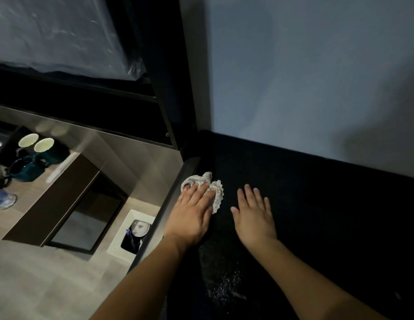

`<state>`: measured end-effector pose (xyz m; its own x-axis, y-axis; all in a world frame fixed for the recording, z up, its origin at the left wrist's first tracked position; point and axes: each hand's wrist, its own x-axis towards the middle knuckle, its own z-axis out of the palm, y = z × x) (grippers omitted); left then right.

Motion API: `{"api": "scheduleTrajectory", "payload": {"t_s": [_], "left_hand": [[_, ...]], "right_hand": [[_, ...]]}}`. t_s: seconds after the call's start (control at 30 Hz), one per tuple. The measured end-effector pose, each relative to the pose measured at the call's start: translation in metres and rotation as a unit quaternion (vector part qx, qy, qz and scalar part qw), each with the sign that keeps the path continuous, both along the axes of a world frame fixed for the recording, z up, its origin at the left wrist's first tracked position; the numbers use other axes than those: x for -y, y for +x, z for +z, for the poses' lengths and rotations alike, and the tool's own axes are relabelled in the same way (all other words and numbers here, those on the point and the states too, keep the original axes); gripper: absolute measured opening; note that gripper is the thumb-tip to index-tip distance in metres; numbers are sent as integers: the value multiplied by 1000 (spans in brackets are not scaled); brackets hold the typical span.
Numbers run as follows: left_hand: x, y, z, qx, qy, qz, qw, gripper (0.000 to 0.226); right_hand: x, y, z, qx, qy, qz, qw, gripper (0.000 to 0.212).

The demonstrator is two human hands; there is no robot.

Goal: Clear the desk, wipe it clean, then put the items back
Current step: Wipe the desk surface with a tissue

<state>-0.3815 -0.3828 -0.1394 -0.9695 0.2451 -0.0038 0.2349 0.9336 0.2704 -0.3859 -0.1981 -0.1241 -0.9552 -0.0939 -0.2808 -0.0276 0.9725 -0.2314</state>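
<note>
My left hand (192, 212) presses flat, fingers straight, on a crumpled white knobbly cloth (213, 188) at the left edge of the black glossy desk (317, 204). The cloth's long axis runs across the desk, from the edge toward my right hand (254, 218), which rests open-palmed on the desk just beside the cloth. Wet specks (224, 282) glisten nearer me than the cloth.
</note>
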Motion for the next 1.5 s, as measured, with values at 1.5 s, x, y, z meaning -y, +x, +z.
{"api": "scheduleTrajectory", "payload": {"t_s": [1.5], "left_hand": [[36, 102, 105, 116, 14, -28, 993, 22]], "right_hand": [[-35, 23, 16, -16, 22, -79, 997, 54]]}}
